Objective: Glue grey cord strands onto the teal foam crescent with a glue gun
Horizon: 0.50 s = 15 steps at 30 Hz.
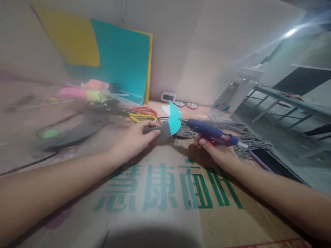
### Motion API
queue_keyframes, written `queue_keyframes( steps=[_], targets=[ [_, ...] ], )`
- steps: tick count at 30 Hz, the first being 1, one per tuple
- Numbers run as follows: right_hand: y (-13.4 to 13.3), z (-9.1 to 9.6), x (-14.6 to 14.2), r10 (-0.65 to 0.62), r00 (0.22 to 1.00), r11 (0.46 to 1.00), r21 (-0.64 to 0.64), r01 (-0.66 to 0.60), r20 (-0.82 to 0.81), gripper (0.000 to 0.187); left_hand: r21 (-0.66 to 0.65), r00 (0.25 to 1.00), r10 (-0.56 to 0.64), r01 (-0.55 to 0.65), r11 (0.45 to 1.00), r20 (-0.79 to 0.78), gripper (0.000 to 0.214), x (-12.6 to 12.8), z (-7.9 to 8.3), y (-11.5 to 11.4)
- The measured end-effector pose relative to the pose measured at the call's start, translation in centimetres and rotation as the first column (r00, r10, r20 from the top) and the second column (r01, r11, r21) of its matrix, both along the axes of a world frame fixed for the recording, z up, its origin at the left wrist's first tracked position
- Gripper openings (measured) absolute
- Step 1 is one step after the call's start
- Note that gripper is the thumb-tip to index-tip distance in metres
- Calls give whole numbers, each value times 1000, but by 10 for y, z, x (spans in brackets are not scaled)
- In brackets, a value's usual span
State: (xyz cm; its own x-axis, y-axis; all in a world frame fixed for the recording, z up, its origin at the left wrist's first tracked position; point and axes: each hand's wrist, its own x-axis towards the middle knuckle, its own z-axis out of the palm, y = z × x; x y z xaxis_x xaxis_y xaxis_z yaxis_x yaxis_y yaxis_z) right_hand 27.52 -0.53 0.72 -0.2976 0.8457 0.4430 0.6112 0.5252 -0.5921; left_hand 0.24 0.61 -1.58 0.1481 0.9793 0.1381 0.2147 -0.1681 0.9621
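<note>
My right hand (214, 150) is wrapped round the handle of a blue hot glue gun (207, 129). A white glue stick (243, 145) pokes from its back end and a small red light glows on it. The nozzle points left, close to the edge of a turquoise curved piece (175, 120). My left hand (143, 136) pinches a dark grey piece (163, 132), which joins the turquoise one; its material is blurred. Both hands are above a cardboard sheet (165, 220) with green printed characters.
Behind my hands lie grey cords (240, 132), scissors with red and yellow handles (143, 113) and a small white digital clock (168, 96). A clear bottle (223, 100) stands right of them, a phone (276, 165) nearer. Turquoise and yellow sheets (121, 58) lean on the wall.
</note>
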Motion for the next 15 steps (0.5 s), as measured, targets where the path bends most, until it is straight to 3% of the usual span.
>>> queue_keyframes(
  steps=[6,15],
  targets=[
    [1,-1,0,115,993,993,-10,-115,-18,15,1,1000,23,-23,1000,1,29,-1,3,1],
    [7,-5,-2,22,997,999,41,-25,69,24,34,996,9,-12,999,85,30,-2,-2,5]
  ],
)
